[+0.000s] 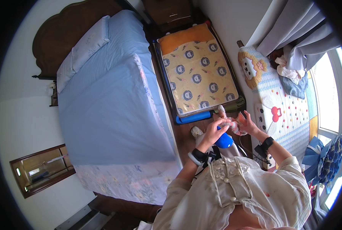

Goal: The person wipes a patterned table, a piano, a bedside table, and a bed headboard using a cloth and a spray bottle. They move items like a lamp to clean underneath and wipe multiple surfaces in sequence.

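My left hand [219,131] is closed on one side of a small fluffy pink, white and grey item [236,128], perhaps a plush toy or a piece of clothing. On its other side my right hand [249,125] grips it with the fingers partly spread. A grey end of the item [221,110] points away from me, close to the near edge of a patterned mat. Just below my left hand a rounded blue object [224,141] rests by my lap. Both wrists wear black bands.
Ahead lies a low bed with a yellow-orange lion-print mat [199,74]. A large bed with a blue sheet [113,109] fills the left. At right, a cushioned window seat [286,109] holds crumpled clothes [293,74] and a blue bouquet [330,161].
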A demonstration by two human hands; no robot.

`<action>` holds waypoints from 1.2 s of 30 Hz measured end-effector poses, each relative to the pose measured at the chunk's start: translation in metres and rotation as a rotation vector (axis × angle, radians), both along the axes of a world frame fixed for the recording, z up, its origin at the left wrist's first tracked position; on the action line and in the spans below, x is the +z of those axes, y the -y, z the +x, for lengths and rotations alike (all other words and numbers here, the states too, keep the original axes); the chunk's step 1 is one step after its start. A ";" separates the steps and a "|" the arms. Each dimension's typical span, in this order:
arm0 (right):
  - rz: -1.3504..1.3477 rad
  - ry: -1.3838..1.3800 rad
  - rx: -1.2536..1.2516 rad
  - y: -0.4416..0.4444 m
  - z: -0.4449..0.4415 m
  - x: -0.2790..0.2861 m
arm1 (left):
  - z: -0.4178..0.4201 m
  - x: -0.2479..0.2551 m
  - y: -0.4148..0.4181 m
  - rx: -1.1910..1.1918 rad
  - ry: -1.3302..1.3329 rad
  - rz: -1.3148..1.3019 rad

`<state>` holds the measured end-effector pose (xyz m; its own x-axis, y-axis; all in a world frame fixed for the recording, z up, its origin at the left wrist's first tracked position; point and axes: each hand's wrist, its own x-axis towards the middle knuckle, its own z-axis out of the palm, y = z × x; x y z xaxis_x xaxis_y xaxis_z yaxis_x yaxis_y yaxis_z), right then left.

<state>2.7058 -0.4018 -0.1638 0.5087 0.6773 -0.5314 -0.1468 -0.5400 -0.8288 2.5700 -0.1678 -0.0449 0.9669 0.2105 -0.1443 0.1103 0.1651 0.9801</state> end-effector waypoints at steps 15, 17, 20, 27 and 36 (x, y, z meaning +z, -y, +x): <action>0.029 0.367 0.289 -0.121 -0.078 0.066 | -0.039 0.002 -0.101 -0.147 0.095 0.008; -0.028 0.386 0.263 -0.118 -0.094 0.046 | -0.052 -0.001 -0.123 -0.088 0.068 0.083; -0.123 0.589 0.348 -0.154 -0.126 0.079 | -0.093 -0.015 -0.164 -0.041 -0.063 0.059; 0.000 0.266 0.456 -0.188 -0.160 0.080 | -0.139 -0.011 -0.209 -0.050 -0.166 -0.062; -0.094 0.163 0.452 -0.194 -0.198 0.082 | -0.161 -0.014 -0.220 -0.167 -0.220 -0.144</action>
